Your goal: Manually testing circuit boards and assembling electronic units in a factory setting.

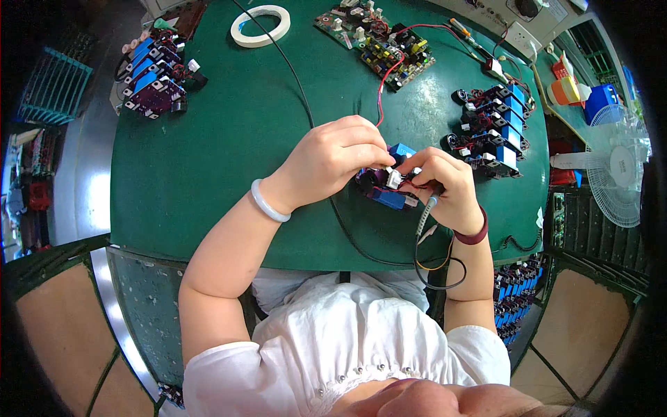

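A small circuit board (390,197) with blue blocks and dark round parts sits on the green table in front of me, between my hands. On it a white connector (394,179) stands up by my fingertips. My left hand (339,156) is closed in a pinch at the board's upper side, and its fingers hide what they grip. My right hand (448,186) is curled at the board's right side, its fingertips near the connector. Out of the right palm comes the grey ribbed end of a corded tool (426,207); the rest of it is covered by the hand.
Similar boards with blue blocks stand in rows at right (501,131) and far left (151,80). A populated circuit board (394,61) with a red wire (382,94) lies at the back. A tape roll (260,26) lies near a black cable (303,94) crossing the table. A fan (617,163) stands right.
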### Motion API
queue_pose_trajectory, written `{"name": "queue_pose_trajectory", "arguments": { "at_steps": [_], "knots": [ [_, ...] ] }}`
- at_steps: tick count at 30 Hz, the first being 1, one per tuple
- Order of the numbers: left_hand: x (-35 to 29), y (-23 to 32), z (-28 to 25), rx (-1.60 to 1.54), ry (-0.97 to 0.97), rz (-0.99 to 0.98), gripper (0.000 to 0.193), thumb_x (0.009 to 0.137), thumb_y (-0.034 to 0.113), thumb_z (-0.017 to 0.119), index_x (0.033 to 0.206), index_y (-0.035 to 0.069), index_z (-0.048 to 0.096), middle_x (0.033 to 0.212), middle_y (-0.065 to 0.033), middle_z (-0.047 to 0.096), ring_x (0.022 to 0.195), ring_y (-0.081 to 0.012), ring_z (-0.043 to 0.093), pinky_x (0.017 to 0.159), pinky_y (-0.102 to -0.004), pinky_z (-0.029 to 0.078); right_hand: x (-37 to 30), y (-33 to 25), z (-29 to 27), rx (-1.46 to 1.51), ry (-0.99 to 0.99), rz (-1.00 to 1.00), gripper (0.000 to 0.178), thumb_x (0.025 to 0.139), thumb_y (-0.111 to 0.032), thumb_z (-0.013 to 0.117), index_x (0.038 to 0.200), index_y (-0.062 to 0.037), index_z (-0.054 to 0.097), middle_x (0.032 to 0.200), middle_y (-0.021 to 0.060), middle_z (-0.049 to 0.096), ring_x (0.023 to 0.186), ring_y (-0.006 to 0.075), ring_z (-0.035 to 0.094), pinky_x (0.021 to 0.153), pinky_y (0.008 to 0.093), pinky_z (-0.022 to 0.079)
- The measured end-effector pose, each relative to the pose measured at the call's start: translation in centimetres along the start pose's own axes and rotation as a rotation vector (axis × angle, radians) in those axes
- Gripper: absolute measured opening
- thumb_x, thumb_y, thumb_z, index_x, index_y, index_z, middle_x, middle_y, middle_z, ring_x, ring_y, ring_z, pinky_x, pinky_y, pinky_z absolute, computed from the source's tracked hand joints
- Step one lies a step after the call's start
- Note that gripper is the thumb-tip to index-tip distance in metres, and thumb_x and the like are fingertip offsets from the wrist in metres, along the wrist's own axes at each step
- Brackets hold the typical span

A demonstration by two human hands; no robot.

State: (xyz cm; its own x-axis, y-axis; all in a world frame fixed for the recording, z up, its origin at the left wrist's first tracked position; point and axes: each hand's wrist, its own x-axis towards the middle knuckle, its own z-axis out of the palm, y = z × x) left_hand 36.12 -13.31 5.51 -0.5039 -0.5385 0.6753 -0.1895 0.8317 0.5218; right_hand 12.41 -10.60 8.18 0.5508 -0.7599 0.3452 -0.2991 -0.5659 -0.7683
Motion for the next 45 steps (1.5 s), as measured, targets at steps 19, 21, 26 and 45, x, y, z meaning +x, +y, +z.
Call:
{"name": "queue_pose_trajectory", "arguments": {
  "at_steps": [19,21,26,45],
  "knots": [
    [0.0,0.1,0.0,0.039,0.015,0.031,0.026,0.071,-0.002,0.07,0.096,0.005,0.072,0.093,-0.0076,0.068,0.089,-0.0272,0.066,0.078,-0.0381,0.056,0.1,-0.2,0.1,-0.054,0.004,-0.025,0.031,0.062,0.021,0.068,0.078,0.0002,0.052,0.09,0.0123,0.066,0.079,0.025,0.069,0.065,0.0314,0.056],
    [0.0,0.2,-0.1,0.052,0.02,0.041,0.025,0.071,-0.002,0.069,0.095,0.005,0.072,0.092,-0.0075,0.068,0.088,-0.0269,0.066,0.077,-0.0379,0.056,0.2,-0.3,0.2,-0.051,0.008,-0.024,0.031,0.063,0.021,0.068,0.078,0.0002,0.052,0.089,0.0121,0.066,0.079,0.0248,0.069,0.064,0.0311,0.056],
    [0.1,0.5,-0.2,0.109,0.023,0.063,0.024,0.07,0.0,0.068,0.094,0.005,0.072,0.089,-0.0064,0.067,0.086,-0.0256,0.065,0.073,-0.0369,0.056,0.2,-0.6,0.4,-0.062,0.008,-0.003,0.031,0.063,0.022,0.067,0.08,0.0004,0.052,0.087,0.0118,0.065,0.077,0.024,0.07,0.063,0.0299,0.056],
    [1.1,0.4,-0.6,0.116,-0.011,0.032,0.022,0.071,-0.001,0.072,0.092,0.005,0.072,0.085,-0.007,0.065,0.085,-0.0266,0.063,0.073,-0.0355,0.053,0.5,-1.7,0.5,0.034,0.139,0.112,0.034,0.067,0.007,0.08,0.094,0.0001,0.061,0.091,0.0125,0.065,0.08,0.0255,0.068,0.067,0.0308,0.055]
  ]
}}
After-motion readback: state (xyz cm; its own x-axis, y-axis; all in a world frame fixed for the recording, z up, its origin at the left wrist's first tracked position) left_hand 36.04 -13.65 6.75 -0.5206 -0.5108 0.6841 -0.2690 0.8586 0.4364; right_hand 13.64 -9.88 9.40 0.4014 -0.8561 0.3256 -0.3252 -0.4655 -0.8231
